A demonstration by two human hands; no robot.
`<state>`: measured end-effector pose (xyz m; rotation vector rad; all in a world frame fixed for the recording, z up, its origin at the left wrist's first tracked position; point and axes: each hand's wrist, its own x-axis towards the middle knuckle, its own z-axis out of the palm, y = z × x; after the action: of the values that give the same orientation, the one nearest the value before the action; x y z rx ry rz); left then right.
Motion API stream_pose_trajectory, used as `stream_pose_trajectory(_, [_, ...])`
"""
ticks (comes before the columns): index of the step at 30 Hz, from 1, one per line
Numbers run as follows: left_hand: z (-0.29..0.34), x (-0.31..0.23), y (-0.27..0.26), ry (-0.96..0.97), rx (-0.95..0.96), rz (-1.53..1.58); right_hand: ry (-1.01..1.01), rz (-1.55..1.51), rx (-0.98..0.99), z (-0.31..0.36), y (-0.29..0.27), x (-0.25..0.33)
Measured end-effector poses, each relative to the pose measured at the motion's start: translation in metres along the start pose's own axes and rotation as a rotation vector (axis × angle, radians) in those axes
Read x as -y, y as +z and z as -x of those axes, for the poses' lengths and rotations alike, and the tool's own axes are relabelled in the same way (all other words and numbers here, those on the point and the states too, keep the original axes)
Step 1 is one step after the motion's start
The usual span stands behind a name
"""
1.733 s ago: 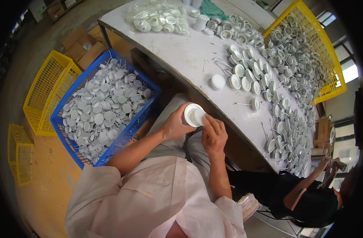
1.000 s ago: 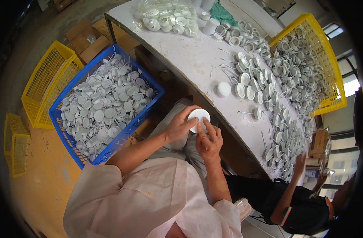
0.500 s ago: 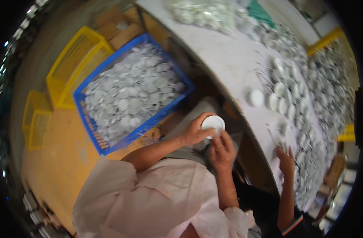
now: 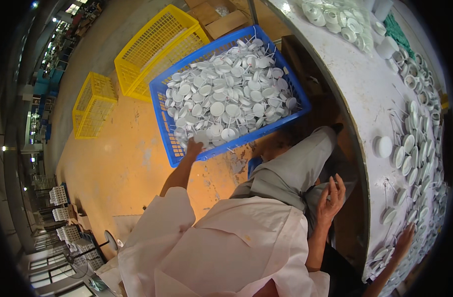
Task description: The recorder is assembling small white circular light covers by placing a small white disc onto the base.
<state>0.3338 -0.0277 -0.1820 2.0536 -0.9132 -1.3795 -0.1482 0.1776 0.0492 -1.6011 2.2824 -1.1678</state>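
Observation:
My left hand point(image 4: 194, 147) reaches over the near rim of the blue plastic crate point(image 4: 159, 129), its fingers closed at the edge of a slightly blurred white round disc point(image 4: 202, 136). Beneath and around that disc, the crate is heaped with similar white discs point(image 4: 217, 109), many with thin pale stems or wires. Above my lap, beside the table edge, my right hand point(image 4: 331, 200) is raised with fingers apart and nothing in it.
To my right runs a pale table point(image 4: 330, 54) bearing rows of white discs point(image 4: 409, 153), one lone disc point(image 4: 383, 147) and a clear bag of white parts point(image 4: 337, 22). A co-worker's hand point(image 4: 405, 240) is over the table. Yellow crates point(image 4: 154, 47) stand beyond the blue one.
My left hand has carried a white disc from in front of me leftward to the blue crate. My right hand has come away from the disc and moved right. The view has swung left.

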Motion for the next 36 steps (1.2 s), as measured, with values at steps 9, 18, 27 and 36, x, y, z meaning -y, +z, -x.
stream_pose_trajectory(9, [-0.038, 0.001, -0.039, 0.116, -0.216, -0.448, 0.021, 0.299, -0.347, -0.004, -0.06, -0.033])
stream_pose_trajectory(18, [0.028, -0.077, 0.151, 0.772, 0.477, -0.387, 0.502, 0.512, -0.728, -0.004, -0.14, -0.143])
stream_pose_trajectory(27, [0.293, -0.227, 0.27, 0.848, 1.2, -0.162, 0.506, 0.25, -0.779, -0.005, -0.144, -0.121])
stream_pose_trajectory(36, [0.345, -0.263, 0.296, 0.439, 1.654, -0.145, 0.046, -0.116, -0.044, -0.03, -0.094, -0.017])
